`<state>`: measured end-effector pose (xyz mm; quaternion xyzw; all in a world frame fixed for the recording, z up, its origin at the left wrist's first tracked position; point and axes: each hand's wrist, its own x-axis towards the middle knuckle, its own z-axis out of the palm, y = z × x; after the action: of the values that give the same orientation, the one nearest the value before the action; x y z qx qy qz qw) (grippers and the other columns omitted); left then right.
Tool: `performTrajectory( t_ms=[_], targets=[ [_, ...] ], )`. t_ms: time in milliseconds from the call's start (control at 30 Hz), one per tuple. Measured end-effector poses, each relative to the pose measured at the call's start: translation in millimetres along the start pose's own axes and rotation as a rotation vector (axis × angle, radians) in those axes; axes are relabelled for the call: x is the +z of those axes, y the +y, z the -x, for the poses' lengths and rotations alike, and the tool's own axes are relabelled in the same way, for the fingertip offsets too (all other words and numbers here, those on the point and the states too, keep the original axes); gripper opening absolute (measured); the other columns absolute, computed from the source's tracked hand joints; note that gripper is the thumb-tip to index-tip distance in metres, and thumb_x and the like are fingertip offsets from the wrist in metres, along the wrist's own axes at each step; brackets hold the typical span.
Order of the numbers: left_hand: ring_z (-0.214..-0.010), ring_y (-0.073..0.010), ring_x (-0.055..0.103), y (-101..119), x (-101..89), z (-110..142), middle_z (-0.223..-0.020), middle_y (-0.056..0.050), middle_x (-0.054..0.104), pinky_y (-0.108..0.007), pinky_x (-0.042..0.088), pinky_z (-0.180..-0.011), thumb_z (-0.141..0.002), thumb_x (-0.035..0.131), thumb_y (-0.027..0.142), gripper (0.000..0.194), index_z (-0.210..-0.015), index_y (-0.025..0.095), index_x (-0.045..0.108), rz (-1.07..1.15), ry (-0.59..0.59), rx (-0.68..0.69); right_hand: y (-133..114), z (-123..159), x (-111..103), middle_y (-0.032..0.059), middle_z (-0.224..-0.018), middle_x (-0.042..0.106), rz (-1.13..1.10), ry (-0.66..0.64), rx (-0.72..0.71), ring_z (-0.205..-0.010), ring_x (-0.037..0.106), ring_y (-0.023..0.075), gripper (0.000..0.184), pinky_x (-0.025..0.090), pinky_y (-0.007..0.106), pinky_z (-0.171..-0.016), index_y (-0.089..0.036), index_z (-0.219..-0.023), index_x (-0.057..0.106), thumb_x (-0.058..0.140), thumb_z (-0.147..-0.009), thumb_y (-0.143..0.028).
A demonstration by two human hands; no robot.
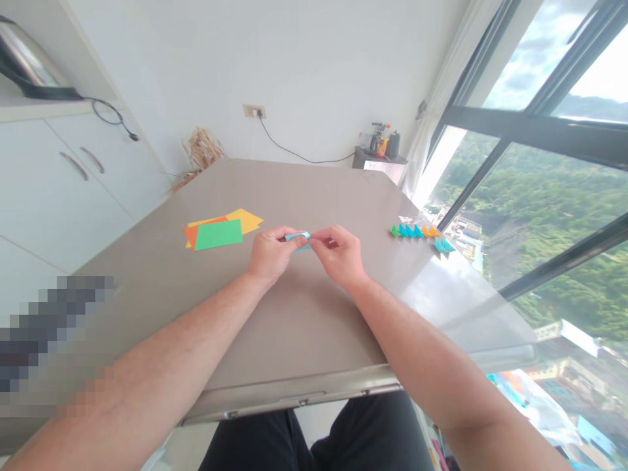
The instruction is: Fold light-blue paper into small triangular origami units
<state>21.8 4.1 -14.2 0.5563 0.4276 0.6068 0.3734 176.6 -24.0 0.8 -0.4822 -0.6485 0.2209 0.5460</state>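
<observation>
Above the middle of the table a small folded piece of light-blue paper [297, 237] is held between both hands. My left hand [271, 254] is closed on its left part, thumb on the near side. The fingertips of my right hand [340, 254] pinch its right end. Part of the paper is hidden behind the fingers. To the left of my hands lie flat sheets: a green sheet [218, 235] on top, with an orange sheet [190, 234] and yellow sheets [245, 218] partly beneath it.
On the brown-grey table [294, 327], a row of small folded paper boats [410, 231] in green, blue and orange stands at the right edge. A larger blue boat [444, 246] sits nearer. Beyond are a window [549, 170], a wall socket [254, 111] and a small cabinet [380, 162] holding bottles.
</observation>
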Motion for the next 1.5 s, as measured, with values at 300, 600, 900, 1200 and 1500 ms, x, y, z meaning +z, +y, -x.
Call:
performTrajectory(
  t_ms=[300, 600, 900, 1200, 1500],
  targets=[
    [-0.073, -0.0184, 0.066, 1.4, -1.2, 1.7, -0.076, -0.004, 0.077, -0.028, 0.051, -0.067, -0.065, 0.087, 0.034, 0.015, -0.074, 0.023, 0.081, -0.055, -0.049, 0.047, 3.5, -0.3, -0.8, 0.0011, -0.079, 0.069, -0.027, -0.033, -0.027, -0.072, 0.062, 0.0149, 0.008, 0.05, 0.03, -0.072, -0.023, -0.076, 0.072, 0.068, -0.081, -0.028],
    [-0.071, -0.0182, 0.065, 2.9, -0.7, 1.9, -0.074, -0.004, 0.076, -0.028, 0.05, -0.067, -0.064, 0.088, 0.034, 0.016, -0.073, 0.023, 0.081, -0.033, -0.071, 0.045, 3.1, -0.8, -1.2, 0.0014, -0.08, 0.071, -0.089, -0.066, 0.003, -0.072, 0.063, 0.015, 0.009, 0.051, 0.03, -0.071, -0.022, -0.081, 0.073, 0.066, -0.081, -0.029],
    [-0.055, -0.012, 0.046, 4.3, -3.3, 1.6, -0.065, -0.002, 0.07, -0.027, 0.034, -0.054, -0.064, 0.09, 0.041, 0.021, -0.074, 0.024, 0.082, -0.114, -0.082, 0.094, 3.2, -1.6, -4.8, 0.0008, -0.075, 0.068, -0.204, -0.125, 0.075, -0.064, 0.057, 0.0127, 0.014, 0.048, 0.028, -0.061, -0.021, -0.08, 0.071, 0.067, -0.076, -0.034],
    [-0.051, -0.0109, 0.041, 6.0, -2.2, 1.2, -0.057, 0.001, 0.063, -0.027, 0.03, -0.052, -0.063, 0.091, 0.04, 0.02, -0.071, 0.025, 0.082, -0.115, -0.091, 0.096, 2.8, -1.7, -6.0, 0.0009, -0.074, 0.067, -0.197, -0.14, 0.078, -0.064, 0.056, 0.0127, 0.017, 0.048, 0.028, -0.06, -0.021, -0.083, 0.074, 0.066, -0.076, -0.035],
    [-0.067, -0.0162, 0.061, 5.7, -2.6, 0.8, -0.075, -0.003, 0.076, -0.028, 0.045, -0.064, -0.068, 0.085, 0.031, 0.012, -0.077, 0.024, 0.082, -0.07, -0.032, 0.054, -0.4, -3.1, -8.3, -0.0024, -0.059, 0.059, -0.177, -0.146, 0.184, -0.054, 0.05, 0.0117, 0.02, 0.042, 0.027, -0.054, -0.019, -0.083, 0.074, 0.064, -0.076, -0.034]
  ],
)
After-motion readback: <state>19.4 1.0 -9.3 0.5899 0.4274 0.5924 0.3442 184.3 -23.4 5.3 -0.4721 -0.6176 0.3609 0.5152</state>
